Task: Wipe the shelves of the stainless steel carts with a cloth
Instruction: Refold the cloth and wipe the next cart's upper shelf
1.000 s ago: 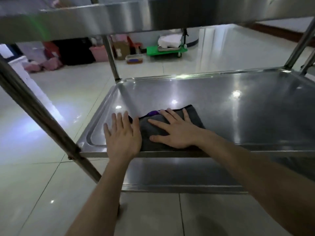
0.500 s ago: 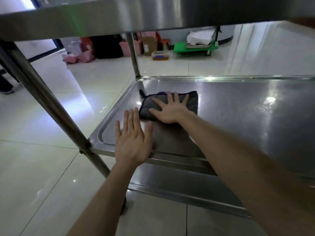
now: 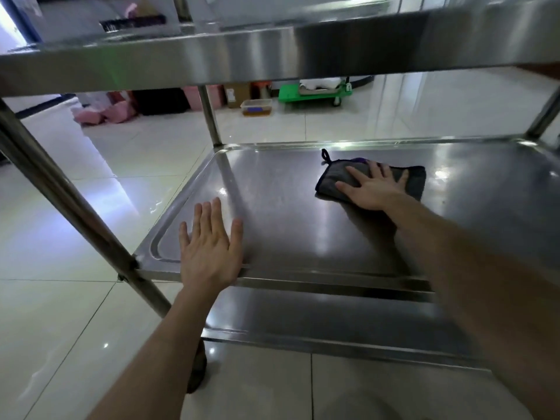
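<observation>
Grey microfibre cloth [image 3: 331, 177], dark-edged with a small loop at its far left corner, is pressed flat on the middle shelf [image 3: 303, 225] of a stainless steel cart, toward the tray's far right. It is covered by the right hand [image 3: 374, 190], fingers straight and spread. The left hand [image 3: 209, 247] is laid palm-down at the shelf's near left edge, fingers straight and nothing held, well apart from the cloth. A top shelf [image 3: 272, 56] is seen overhead and a bottom shelf [image 3: 333, 324] below. Beyond, on the glossy tiled floor [image 3: 60, 298], a green platform trolley [image 3: 315, 91] and a clear plastic container [image 3: 256, 107] are seen.
</observation>
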